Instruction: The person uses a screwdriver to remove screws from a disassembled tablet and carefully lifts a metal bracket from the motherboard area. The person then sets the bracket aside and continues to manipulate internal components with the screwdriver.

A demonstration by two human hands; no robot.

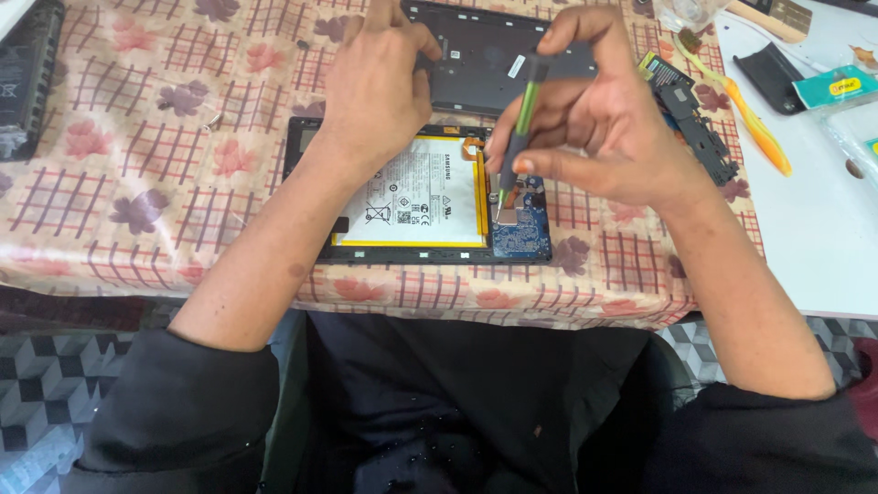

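The right hand (599, 119) comes in from the lower right, forearm bare, sleeve pushed up near the elbow. Its thumb and first fingers are pinched round a green-and-grey screwdriver (519, 137), held nearly upright with a slight tilt; the other fingers curl loosely above. The tip rests on a small metal shield on the blue circuit board (523, 229) at the right end of the opened tablet (315, 197).

The left hand (375, 87) reaches in from the lower left, wrist bent over the tablet's upper edge. Its fingers are curled and drawn together, their tips at the near left edge of the dark back cover (476, 55) that lies just beyond the tablet. Whether they grip the cover or merely press on it cannot be told, since the back of the hand hides them.

The tablet lies flat, face down, near the front edge of the desk (823, 238). Its white battery (425, 197), edged in yellow, fills the middle of the frame.

A cloth (137, 155) with a red grid and pink and purple flowers covers most of the desk; the right part is bare white. On the cloth to the right lie a black plastic part (700, 133) and an orange-and-yellow tool (750, 123). A dark device (27, 78) sits at the far left edge. A teal packet (832, 87) rests on the white part.

Below the desk edge, dark clothing and a floor (41, 384) of grey cube-pattern tiles show.
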